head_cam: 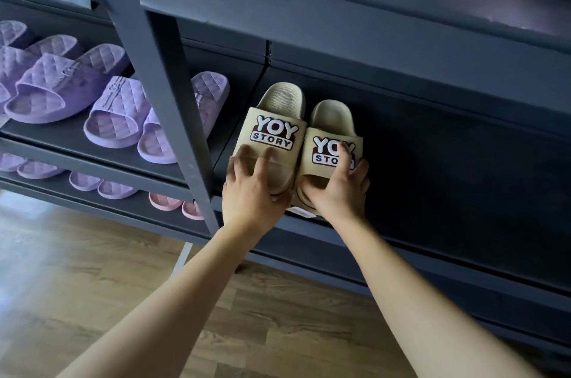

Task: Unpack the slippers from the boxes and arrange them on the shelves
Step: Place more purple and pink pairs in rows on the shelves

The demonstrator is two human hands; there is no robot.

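Quilted purple slippers (58, 90) lie at 9 o'clock, beyond the grey shelf post (160, 93). 2 beige foam slippers sit touching at the front edge of the dark shelf (432, 161), heels toward 12 o'clock. Each has a smooth rounded strap with a "YOY STORY" patch. The left hand (250, 192) grips the toe of the left beige slipper (279, 99), fingers spread. The right hand (340, 189) grips the toe of the right beige slipper (330, 116), fingers curled over the strap.

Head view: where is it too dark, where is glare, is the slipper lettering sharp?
Head view: deep shadow hides the dark grey metal shelf right of the beige foam slippers; pale glare washes the wooden plank floor far left; the lettering reads sharply.
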